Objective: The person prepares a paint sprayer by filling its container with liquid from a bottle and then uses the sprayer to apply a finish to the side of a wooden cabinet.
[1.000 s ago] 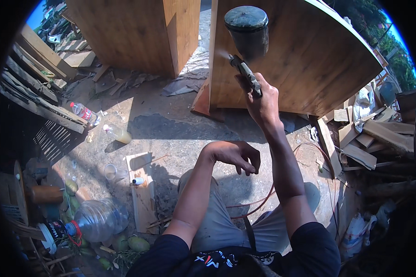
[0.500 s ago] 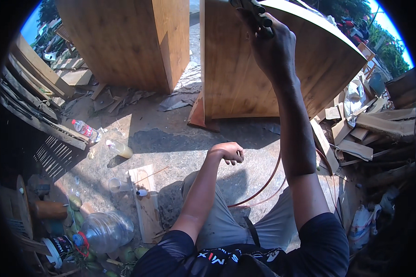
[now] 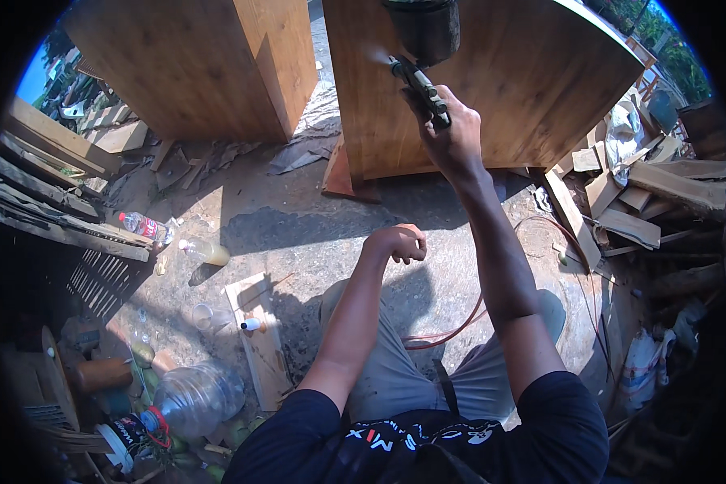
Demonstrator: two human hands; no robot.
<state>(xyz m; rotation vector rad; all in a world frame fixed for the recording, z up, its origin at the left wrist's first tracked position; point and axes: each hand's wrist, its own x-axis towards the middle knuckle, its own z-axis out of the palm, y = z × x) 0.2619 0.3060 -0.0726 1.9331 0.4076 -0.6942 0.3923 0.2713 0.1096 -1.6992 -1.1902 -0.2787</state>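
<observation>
My right hand is wrapped round a spray gun with a dark cup at its top. A pale mist leaves the nozzle toward the left. Just beyond stands a large brown wooden cabinet-like piece, its broad face turned to me. Over my lap hangs my left hand, loosely curled with nothing visible in it. A reddish hose curves across the floor beneath my right forearm.
Another tall wooden piece stands at the far left. Scrap planks are heaped at right. On the left floor are a red-capped bottle, a bottle of yellowish liquid, a board and a large clear jug.
My right hand and the spray gun have come lower and slightly left in view. Mist at the nozzle and the cup now show. My left hand stays curled in nearly the same place.
</observation>
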